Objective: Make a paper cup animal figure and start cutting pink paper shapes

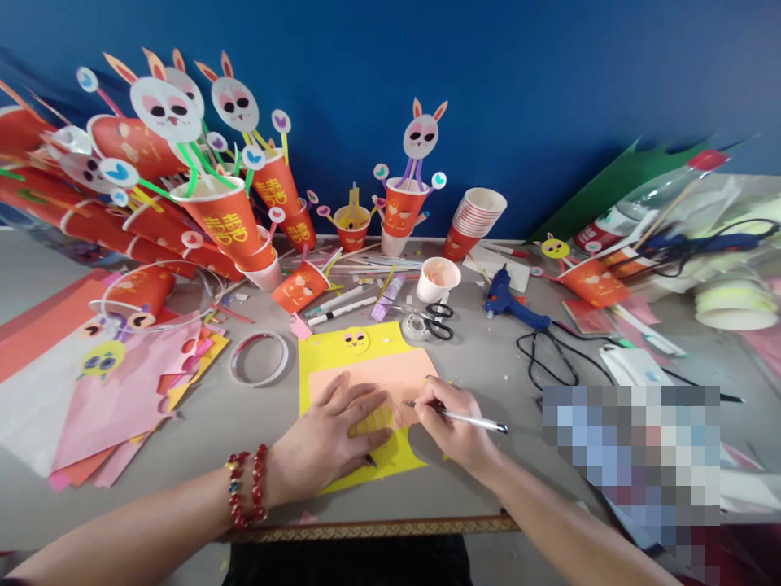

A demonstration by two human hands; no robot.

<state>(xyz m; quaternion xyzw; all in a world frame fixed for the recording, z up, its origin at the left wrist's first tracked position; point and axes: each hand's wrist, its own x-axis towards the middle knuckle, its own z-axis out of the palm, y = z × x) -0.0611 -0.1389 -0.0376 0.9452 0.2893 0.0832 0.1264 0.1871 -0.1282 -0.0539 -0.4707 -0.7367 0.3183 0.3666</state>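
My right hand (455, 423) grips a pen (473, 420), its tip on a peach sheet of paper (372, 370) beside small drawn outlines. The peach sheet lies over a yellow sheet (390, 468). Spread flat, my left hand (342, 427) presses on both sheets, fingers pointing right. At the top of the yellow sheet sits a round yellow face cutout (355, 341). Just beyond the sheets are scissors (440, 321) with black handles and a small tape roll (416, 326).
Red paper cups (223, 224) with rabbit faces crowd the back left. A blue glue gun (512, 301) and its black cord lie to the right. Pink paper sheets (115, 407) and a large tape roll (259, 359) are at left. A white cup (438, 281) stands behind the scissors.
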